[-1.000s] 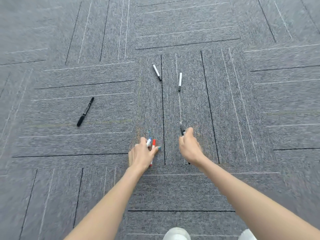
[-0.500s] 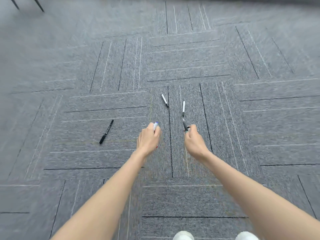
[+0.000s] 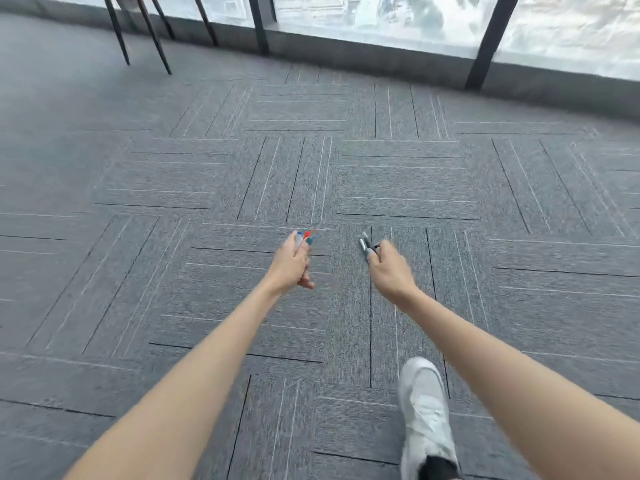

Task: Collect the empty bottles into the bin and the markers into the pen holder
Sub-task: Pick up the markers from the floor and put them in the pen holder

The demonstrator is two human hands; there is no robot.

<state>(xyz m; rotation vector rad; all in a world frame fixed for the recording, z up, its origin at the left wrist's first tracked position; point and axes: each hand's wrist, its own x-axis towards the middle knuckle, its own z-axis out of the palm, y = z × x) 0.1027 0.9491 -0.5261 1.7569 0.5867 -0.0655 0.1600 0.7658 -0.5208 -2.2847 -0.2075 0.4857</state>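
My left hand [image 3: 290, 263] grips a bunch of colored markers [image 3: 304, 238] sticking out past my fingers. My right hand [image 3: 389, 268] grips dark markers [image 3: 365, 245] above the gray carpet [image 3: 173, 237].

Between the left hand [image 3: 290, 266] and the right hand [image 3: 391, 273] there is an open gap above the carpet [image 3: 207, 174]. Ahead, the carpet runs flat up to the low wall [image 3: 381, 53]. Chair legs [image 3: 152, 36] stand far left near this wall. A white shoe [image 3: 426, 410] stands below the right hand.
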